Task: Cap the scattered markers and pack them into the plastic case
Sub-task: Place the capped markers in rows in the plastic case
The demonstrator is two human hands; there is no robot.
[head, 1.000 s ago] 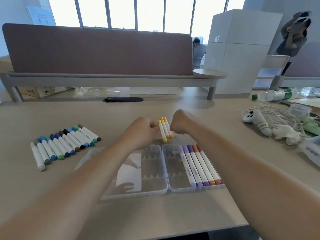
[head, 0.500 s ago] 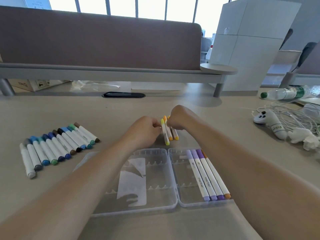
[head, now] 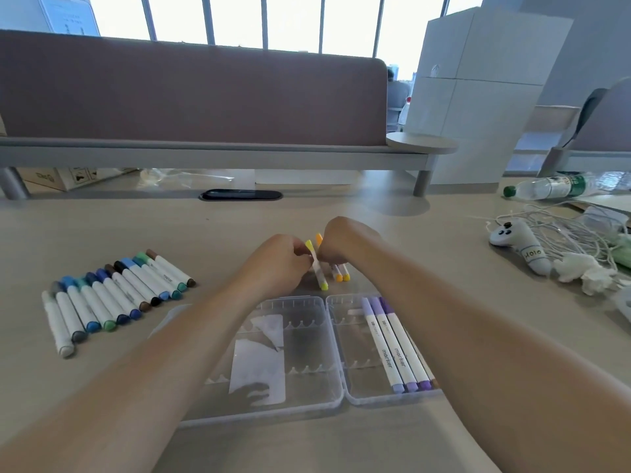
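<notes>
Left hand and right hand together pinch the yellow marker, fingertips hidden behind curled knuckles.

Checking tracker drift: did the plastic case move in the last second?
No. The plastic case sits the same against the desk grommet and the left marker row; only the camera shifted.

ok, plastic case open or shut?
Open. The plastic case lies spread flat, both halves face up side by side; purple markers sit in its right half.
</notes>
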